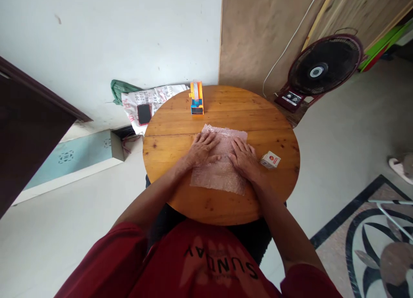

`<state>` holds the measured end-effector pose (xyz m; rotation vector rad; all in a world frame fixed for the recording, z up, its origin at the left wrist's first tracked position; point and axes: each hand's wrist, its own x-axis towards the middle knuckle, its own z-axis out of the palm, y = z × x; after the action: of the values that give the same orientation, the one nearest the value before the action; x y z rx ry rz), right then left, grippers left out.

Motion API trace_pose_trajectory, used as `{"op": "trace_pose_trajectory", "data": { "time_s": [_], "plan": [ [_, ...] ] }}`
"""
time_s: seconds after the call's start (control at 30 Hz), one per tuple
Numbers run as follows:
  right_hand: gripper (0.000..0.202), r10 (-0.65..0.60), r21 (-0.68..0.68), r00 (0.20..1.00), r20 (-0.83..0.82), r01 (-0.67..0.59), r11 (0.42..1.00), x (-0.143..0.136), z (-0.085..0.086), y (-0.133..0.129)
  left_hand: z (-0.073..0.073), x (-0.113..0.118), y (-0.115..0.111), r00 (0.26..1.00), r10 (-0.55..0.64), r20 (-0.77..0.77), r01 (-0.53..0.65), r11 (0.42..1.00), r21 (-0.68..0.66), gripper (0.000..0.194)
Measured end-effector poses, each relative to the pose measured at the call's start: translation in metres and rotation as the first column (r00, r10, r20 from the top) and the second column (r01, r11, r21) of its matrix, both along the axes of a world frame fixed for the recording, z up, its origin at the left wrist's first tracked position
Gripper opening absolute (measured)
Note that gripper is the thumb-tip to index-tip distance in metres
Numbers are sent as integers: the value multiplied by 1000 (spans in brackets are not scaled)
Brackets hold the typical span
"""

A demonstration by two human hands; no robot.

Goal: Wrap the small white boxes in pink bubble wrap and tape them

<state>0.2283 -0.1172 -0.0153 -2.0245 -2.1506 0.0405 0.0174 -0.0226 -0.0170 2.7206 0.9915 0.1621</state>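
Note:
A sheet of pinkish clear bubble wrap (pixel 219 177) lies flat on the round wooden table (pixel 206 207). On its left side rests my left hand (pixel 204 150), palm down with the fingers stretched out. My right hand (pixel 243 157) presses on the right side of the sheet, also flat, its fingers extended. Just right of that hand sits a small white box (pixel 271 159) with a red mark on top. An orange and blue tape dispenser (pixel 196 98) stands at the table's far edge, beyond the sheet.
A dark phone (pixel 144 114) lies on a printed white sack (pixel 161 96) left of the table. The wall (pixel 145 35) rises behind. At the back right stands a dark red fan (pixel 318 70), with a white cable (pixel 290 40) hanging nearby.

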Motion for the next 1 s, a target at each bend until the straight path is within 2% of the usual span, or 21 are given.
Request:
{"op": "trace_pose_trajectory", "data": {
  "time_s": [0.07,0.17,0.27,0.37,0.53,0.77,1.0],
  "plan": [
    [58,-3,4,1000,-1,3,1000,-1,-1,0,3,-5,-4,999,47,-22,-47,999,3,77],
    [59,-3,4,1000,-10,3,1000,-1,-2,0,9,-2,-24,992,124,-38,-123,991,48,68],
    [59,4,17,1000,-16,-3,1000,0,-4,0,11,0,-49,998,50,-23,-48,996,72,66],
    [59,4,39,999,-37,-2,999,2,-6,0,4,-6,-64,1000,9,0,-9,999,41,71],
    [57,-97,89,991,-89,105,990,4,-8,0,-6,-17,-64,997,78,11,-78,996,49,79],
    [52,-180,75,982,-51,184,980,-1,-4,0,-1,-15,-67,997,82,15,-83,994,64,81],
    [54,-174,62,985,-9,174,983,-4,-3,2,-8,-13,-68,993,107,43,-110,990,87,81]
  ]
}}
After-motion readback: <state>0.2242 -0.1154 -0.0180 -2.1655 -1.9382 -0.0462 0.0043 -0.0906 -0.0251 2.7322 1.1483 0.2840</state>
